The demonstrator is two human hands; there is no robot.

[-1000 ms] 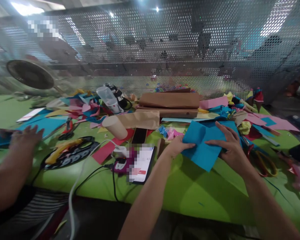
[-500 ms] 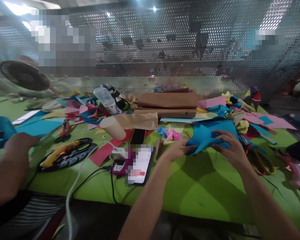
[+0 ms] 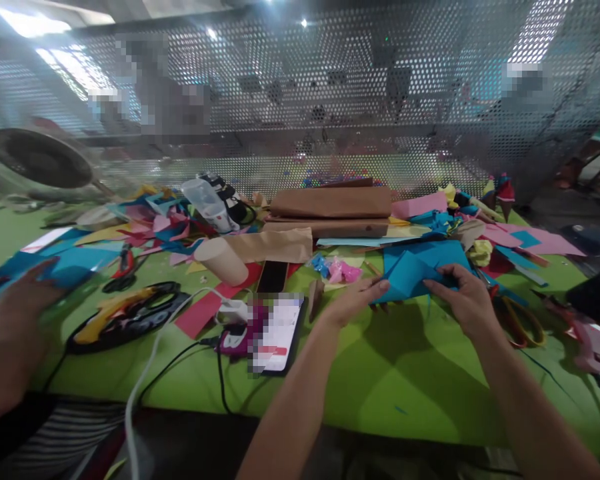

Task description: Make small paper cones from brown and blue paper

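Observation:
A creased piece of blue paper [image 3: 407, 275] is held between my two hands just above the green table. My left hand [image 3: 357, 299] pinches its left edge, thumb on top and fingers underneath. On the right side, my right hand [image 3: 457, 293] grips the other edge between thumb and fingers. Behind it lies a larger blue sheet [image 3: 430, 252] on the table. Pink and blue small wrapped pieces [image 3: 337, 268] lie beyond my left hand. Scissors with yellow and red handles [image 3: 523, 323] rest to the right of my right hand.
A phone [image 3: 280, 333] and a purple power adapter [image 3: 240, 337] with cables lie left of my left arm. Farther left are a yellow glue gun [image 3: 103, 317] and a co-worker's hand [image 3: 23, 293] on blue paper. A pink glue gun [image 3: 590, 343] is at right; folded brown paper [image 3: 330, 202] lies behind.
The blue paper has gone from nearly flat and facing me to bent and folded over between my hands. The view has shifted slightly. The co-worker's hand has moved over the blue paper at left.

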